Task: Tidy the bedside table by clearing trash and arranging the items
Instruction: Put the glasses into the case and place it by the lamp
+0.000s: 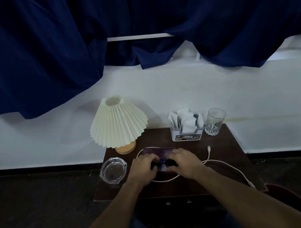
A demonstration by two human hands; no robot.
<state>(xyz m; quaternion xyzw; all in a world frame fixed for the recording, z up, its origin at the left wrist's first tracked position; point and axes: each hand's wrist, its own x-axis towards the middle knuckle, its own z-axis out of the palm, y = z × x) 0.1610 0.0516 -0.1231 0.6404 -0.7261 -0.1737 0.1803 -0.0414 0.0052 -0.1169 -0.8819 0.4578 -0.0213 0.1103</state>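
On the dark wooden desk [224, 172], a heavy cut-glass ashtray [113, 170] sits at 8 o'clock and a pleated cream lamp [118, 123] on a round wooden base at 10 o'clock. At centre the left hand [144, 164] and right hand [185, 161] each close a narrow grip on a small dark item [156, 164], too murky to name, above the glossy phone [159, 151] ringed by a limp white cable [208, 156]. Arranging seems under way; next it needs lifting clear without snagging the cable, away from the tissue holder [187, 129] at 1 o'clock and faceted glass [214, 121] at 2 o'clock.
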